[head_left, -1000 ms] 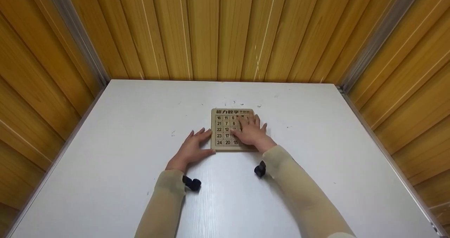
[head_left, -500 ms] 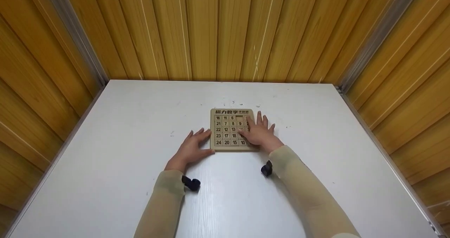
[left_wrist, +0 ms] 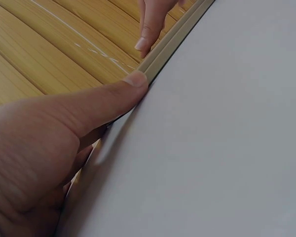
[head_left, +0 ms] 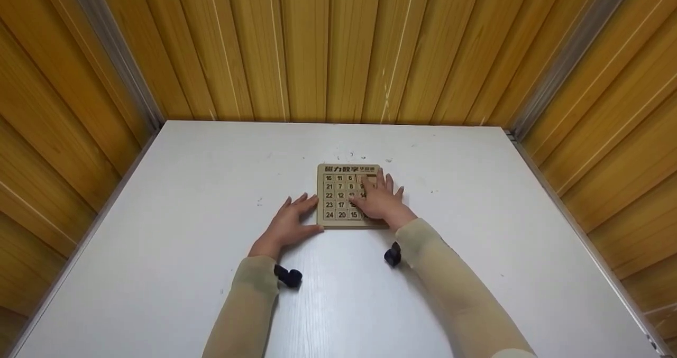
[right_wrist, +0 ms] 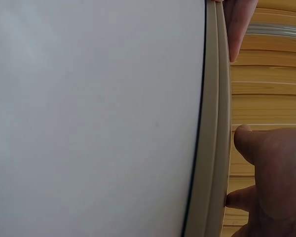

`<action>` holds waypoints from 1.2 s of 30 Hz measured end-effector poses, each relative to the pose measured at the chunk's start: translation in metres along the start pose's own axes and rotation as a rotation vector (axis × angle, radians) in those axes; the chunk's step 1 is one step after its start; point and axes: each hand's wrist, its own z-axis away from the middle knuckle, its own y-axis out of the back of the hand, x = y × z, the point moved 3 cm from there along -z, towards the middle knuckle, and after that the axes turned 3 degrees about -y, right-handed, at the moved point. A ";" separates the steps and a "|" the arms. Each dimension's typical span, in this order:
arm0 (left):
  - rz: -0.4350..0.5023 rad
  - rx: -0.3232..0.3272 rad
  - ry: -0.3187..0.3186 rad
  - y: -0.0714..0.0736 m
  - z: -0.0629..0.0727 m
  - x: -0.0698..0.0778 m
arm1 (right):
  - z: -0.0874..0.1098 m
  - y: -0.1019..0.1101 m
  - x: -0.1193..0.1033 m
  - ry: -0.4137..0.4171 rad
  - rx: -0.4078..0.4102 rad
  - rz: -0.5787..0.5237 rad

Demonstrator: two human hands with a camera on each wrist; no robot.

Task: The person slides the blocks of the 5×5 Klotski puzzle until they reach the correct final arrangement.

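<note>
Lying between the hands on the broad white surface [head_left: 174,204], a flat tan rectangular board [head_left: 338,223] meets the spread left hand [head_left: 288,226] at its edge; the right hand [head_left: 384,202] spreads over its square numbered tiles [head_left: 341,195].

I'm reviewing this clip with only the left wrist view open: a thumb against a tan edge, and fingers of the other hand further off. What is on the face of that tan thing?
Observer: The head view shows a board of numbered tiles; its leftmost column reads 16, 21, 22, 23, 24 from far end to near.

Operator: From my angle I can't place that other hand over it. Which part does it cover?

Observer: From above, the right hand is over the right side of the board, hiding some of the numbers there.
</note>
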 end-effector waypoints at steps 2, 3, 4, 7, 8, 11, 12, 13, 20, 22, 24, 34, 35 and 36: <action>-0.002 0.001 -0.003 0.000 0.000 0.000 | 0.000 0.000 -0.001 0.003 -0.005 0.000; -0.004 0.001 -0.002 0.000 0.000 0.000 | 0.000 0.000 -0.002 0.006 -0.006 -0.003; -0.006 0.001 -0.003 0.000 0.000 0.000 | 0.000 0.000 -0.002 0.008 -0.007 -0.005; -0.010 -0.003 0.002 -0.001 -0.001 0.000 | 0.001 0.001 0.001 0.018 -0.005 -0.018; -0.010 -0.002 0.004 -0.001 -0.001 0.001 | 0.002 0.002 0.002 0.022 -0.002 -0.027; -0.005 -0.002 0.014 -0.002 -0.002 0.001 | 0.008 0.005 0.008 0.038 0.009 -0.047; -0.001 0.000 0.014 -0.002 -0.002 0.001 | 0.011 0.006 0.010 0.044 0.012 -0.052; 0.002 0.003 0.014 -0.002 -0.002 0.002 | 0.014 0.006 0.012 0.049 0.012 -0.053; 0.014 0.002 0.025 -0.001 -0.001 0.001 | 0.030 0.006 0.023 0.063 -0.006 -0.038; 0.015 0.002 0.032 -0.001 0.000 0.001 | 0.030 0.005 0.024 0.054 -0.012 -0.043; 0.011 0.001 0.032 -0.001 0.000 0.001 | 0.029 0.005 0.024 0.047 -0.018 -0.051; 0.003 0.003 0.021 0.000 0.000 0.001 | 0.017 0.006 0.022 0.026 -0.025 -0.045; 0.006 0.003 0.023 0.000 0.000 0.001 | 0.015 0.006 0.022 0.022 -0.026 -0.042; 0.009 0.004 0.025 0.000 0.000 0.001 | 0.013 0.007 0.022 0.018 -0.028 -0.040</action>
